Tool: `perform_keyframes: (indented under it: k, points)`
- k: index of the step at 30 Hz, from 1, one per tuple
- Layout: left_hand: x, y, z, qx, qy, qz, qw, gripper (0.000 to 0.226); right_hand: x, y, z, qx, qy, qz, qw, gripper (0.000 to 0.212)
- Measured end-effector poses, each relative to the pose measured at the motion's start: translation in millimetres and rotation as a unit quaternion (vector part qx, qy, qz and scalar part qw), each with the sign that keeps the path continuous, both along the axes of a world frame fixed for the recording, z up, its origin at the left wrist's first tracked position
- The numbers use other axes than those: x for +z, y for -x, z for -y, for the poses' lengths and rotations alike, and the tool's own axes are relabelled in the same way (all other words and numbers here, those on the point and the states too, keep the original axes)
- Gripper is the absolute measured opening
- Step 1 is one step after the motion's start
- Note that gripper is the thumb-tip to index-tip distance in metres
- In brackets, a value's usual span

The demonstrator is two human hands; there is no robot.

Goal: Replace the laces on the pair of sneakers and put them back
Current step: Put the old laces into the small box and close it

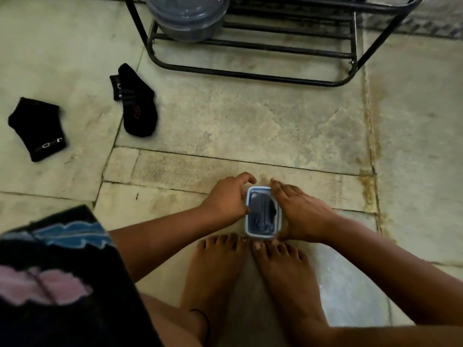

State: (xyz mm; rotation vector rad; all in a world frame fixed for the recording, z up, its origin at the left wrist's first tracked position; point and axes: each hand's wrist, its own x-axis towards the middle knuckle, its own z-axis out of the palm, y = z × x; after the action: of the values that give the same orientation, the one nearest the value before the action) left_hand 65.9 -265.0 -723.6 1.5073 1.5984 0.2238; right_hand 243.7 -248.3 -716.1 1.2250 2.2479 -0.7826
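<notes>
Count: two hands, two bare feet, two black socks, one small box, one metal rack, one round plastic tub.
Box: a small rectangular container (262,212) with a clear lid and blue-white rim sits on the floor just ahead of the toes; dark contents show through the lid, possibly laces, though I cannot tell.
Left hand: the left hand (229,197) curls its fingers round the box's left edge and far corner, holding it.
Right hand: the right hand (299,213) lies against the box's right side, fingers fairly straight, pressing rather than gripping.
Feet: bare feet (250,271) side by side, touching the near end of the box.
Socks: one sock (37,128) far left, the other sock (137,101) nearer the rack; soft knit, well apart from the box.
Rack: a black tubular rack (250,78) with a translucent grey tub (188,16) on its bars.
Floor: worn, mottled stone slabs (225,126).
Sneakers: out of view.
</notes>
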Motion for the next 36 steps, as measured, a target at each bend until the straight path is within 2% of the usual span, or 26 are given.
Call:
perform_keyframes:
  k: [4,7,12,23,26,30,32,34,36]
  points:
    - [2,0,12,-0.098,0.003,-0.035,0.995,0.077,-7,4,4,0.01,-0.026,0.019,0.999,0.118]
    - [-4,0,22,-0.12,0.032,-0.066,0.99,0.099,-10,5,6,0.011,-0.024,0.041,0.999,0.118]
    - [-12,-3,25,-0.144,0.037,-0.079,0.986,0.099,-13,-3,5,0.02,-0.025,0.052,0.998,0.116]
    - [-6,-9,33,-0.069,0.082,0.023,0.994,0.089,-16,-13,3,0.033,-0.023,0.05,0.998,0.117]
    - [-1,-9,32,-0.048,0.08,0.05,0.994,0.1,-13,-13,2,0.006,-0.02,0.023,1.0,0.118]
    - [-1,-6,31,-0.018,0.048,0.095,0.994,0.102,-9,-7,12,-0.101,-0.015,-0.064,0.993,0.12]
    - [-2,-3,30,0.012,0.036,0.118,0.992,0.095,-7,-1,16,-0.214,0.006,-0.12,0.969,0.11]
    - [-3,2,21,0.051,0.018,0.134,0.99,0.093,-10,1,14,-0.364,0.07,-0.21,0.905,0.078]
    - [1,7,7,0.079,0.01,0.154,0.985,0.095,-9,0,2,-0.467,0.121,-0.275,0.832,0.042]
